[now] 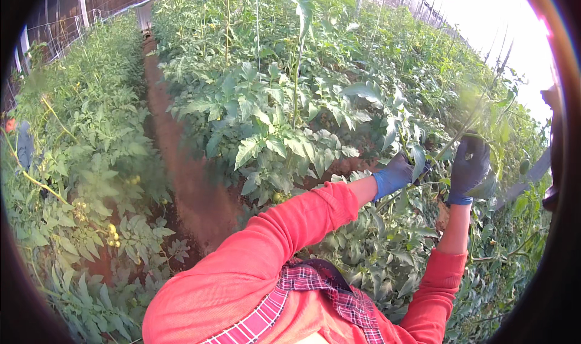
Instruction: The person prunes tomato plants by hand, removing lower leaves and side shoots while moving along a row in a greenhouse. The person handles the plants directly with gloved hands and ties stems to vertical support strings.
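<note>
Both my hands wear blue gloves with dark stains and are among tomato foliage at the right. My left hand closes around a tomato stem near its lower part; a drooping leaf hides some of the fingers. Slightly farther right, my right hand is raised with curled fingers on a leafy side shoot of the same plant. The shoot's upper leaves are blurred. A leaf hangs across the right glove's lower edge.
A bare soil path runs between the plant rows. Green tomatoes hang in the left row. Support strings rise from the middle row. Behind my hands stands dense foliage. A plaid apron strap crosses my chest.
</note>
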The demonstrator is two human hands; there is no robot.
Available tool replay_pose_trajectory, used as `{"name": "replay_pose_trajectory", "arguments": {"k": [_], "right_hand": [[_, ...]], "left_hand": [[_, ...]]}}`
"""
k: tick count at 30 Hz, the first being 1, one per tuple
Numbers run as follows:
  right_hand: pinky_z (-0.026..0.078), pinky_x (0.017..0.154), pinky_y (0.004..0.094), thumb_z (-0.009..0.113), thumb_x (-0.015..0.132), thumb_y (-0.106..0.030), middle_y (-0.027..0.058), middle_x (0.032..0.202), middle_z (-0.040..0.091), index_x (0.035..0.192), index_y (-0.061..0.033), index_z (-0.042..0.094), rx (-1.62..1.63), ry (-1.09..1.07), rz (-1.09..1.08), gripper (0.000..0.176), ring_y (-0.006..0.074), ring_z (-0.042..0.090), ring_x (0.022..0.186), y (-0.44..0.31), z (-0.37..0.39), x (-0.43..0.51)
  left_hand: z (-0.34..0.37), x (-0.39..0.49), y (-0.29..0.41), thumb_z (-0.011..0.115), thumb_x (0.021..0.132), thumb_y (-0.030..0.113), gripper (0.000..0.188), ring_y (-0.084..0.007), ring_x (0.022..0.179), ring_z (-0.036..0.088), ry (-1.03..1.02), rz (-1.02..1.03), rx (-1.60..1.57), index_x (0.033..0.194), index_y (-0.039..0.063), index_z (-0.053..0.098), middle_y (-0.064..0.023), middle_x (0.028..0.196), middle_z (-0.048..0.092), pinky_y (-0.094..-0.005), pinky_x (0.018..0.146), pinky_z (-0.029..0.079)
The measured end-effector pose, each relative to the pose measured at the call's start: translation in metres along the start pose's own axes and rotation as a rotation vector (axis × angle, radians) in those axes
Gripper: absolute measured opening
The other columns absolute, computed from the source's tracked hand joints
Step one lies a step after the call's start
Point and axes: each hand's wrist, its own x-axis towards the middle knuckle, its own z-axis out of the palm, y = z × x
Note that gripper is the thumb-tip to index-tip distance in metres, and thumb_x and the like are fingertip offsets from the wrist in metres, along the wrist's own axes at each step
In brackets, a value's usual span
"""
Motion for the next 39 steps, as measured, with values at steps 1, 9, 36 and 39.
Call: {"name": "replay_pose_trajectory", "arguments": {"k": [1, 9, 36, 39], "right_hand": [[0.047, 0.079, 0.0309, 0.056, 0.086, -0.011, 0.0112, 0.098, 0.063, 0.107, -0.0085, 0.062, 0.329, -0.023, 0.217, 0.023, 0.0253, 0.06, 0.088, 0.003, 0.006, -0.001], [0.042, 0.096, 0.032, 0.04, 0.095, -0.01, 0.012, 0.12, 0.054, 0.129, 0.004, 0.044, 1.278, 0.185, 0.661, 0.037, 0.0186, 0.053, 0.107, 0.042, -0.056, -0.01], [0.048, 0.062, 0.0233, 0.052, 0.089, -0.001, 0.0, 0.096, 0.062, 0.098, -0.0108, 0.059, 0.977, -0.346, 1.317, 0.016, 0.0091, 0.059, 0.086, -0.302, 0.141, -0.182], [0.049, 0.073, 0.0262, 0.05, 0.086, 0.003, 0.0039, 0.092, 0.063, 0.091, -0.0053, 0.059, 1.218, -0.268, 1.269, 0.013, 0.0128, 0.06, 0.084, -0.279, 0.163, -0.194]], "left_hand": [[-0.003, 0.001, -0.005, 0.058, 0.083, 0.003, 0.026, -0.0168, 0.08, 0.063, 0.012, 0.045, -0.107, 0.108, 0.003, 0.052, -0.0083, 0.095, 0.061, -0.0307, 0.06, 0.058], [-0.008, -0.006, -0.003, 0.069, 0.08, 0.012, 0.031, -0.0118, 0.079, 0.06, 0.002, 0.103, -0.297, 0.107, 0.002, 0.056, -0.0036, 0.093, 0.062, -0.0277, 0.065, 0.053], [-0.463, -0.361, -0.031, 0.056, 0.09, 0.01, 0.03, -0.0175, 0.101, 0.06, 0.325, -0.44, -0.1, 0.117, 0.001, 0.055, -0.0086, 0.111, 0.062, -0.0296, 0.085, 0.048], [-0.499, -0.387, -0.099, 0.056, 0.09, 0.013, 0.03, -0.0174, 0.097, 0.062, 0.351, -0.367, 0.041, 0.117, 0.0, 0.055, -0.0083, 0.11, 0.063, -0.029, 0.084, 0.048]]}}
